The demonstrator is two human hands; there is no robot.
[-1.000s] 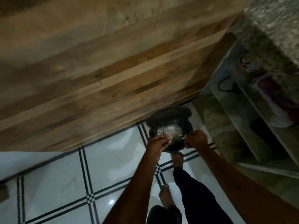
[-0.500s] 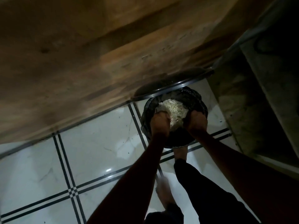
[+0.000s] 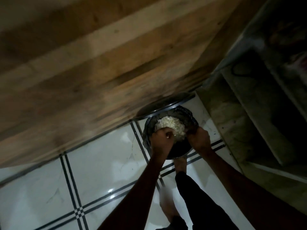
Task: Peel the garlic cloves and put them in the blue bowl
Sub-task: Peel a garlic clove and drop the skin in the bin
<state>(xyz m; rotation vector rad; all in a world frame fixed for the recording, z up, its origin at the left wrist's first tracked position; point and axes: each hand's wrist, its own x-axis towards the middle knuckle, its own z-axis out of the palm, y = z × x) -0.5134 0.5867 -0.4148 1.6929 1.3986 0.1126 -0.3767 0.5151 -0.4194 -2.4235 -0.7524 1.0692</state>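
Left hand lower over bin

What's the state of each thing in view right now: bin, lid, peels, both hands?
bin: open, lined with a dark bag, standing on the tiled floor.
lid: raised, tilted back against the wooden panel.
pale garlic peels: heaped over the bin's opening.
left hand: fingers curled at the near edge of the heap; grip unclear.
right hand: fingers curled at the heap's right edge; grip unclear.
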